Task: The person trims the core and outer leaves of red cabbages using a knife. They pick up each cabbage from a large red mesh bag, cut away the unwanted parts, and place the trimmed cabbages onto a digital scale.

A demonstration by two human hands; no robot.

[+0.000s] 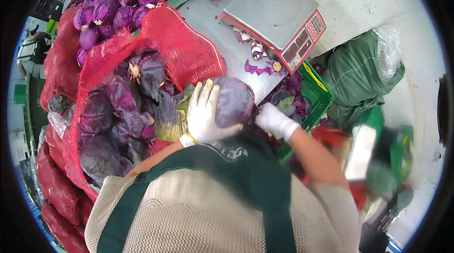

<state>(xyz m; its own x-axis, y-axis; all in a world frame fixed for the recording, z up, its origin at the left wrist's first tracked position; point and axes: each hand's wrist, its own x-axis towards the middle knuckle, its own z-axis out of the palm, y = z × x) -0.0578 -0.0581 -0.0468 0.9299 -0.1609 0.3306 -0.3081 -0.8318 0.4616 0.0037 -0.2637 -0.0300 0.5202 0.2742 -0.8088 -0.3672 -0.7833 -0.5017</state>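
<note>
A large red cabbage [236,102] with dull outer leaves lies under my left hand [207,111], whose gloved fingers are spread over its left side. My right hand [275,120], also in a white glove, is closed at the cabbage's right side around the handle of a small tool, probably a knife [258,107]; its blade is mostly hidden. Left of my hands, an opened red mesh sack [184,44] holds several untrimmed red cabbages [99,153]. Beyond it are heaped glossy purple cabbages [122,15]. Loose leaves and cut pieces [257,68] lie beside the scale.
A red digital scale with a steel plate [273,8] stands on the metal table [202,15]. A green crate [317,111] of cabbage leaves is by my right hand. A green woven sack [354,68] lies beyond it, and filled red mesh sacks [56,185] are stacked at far left.
</note>
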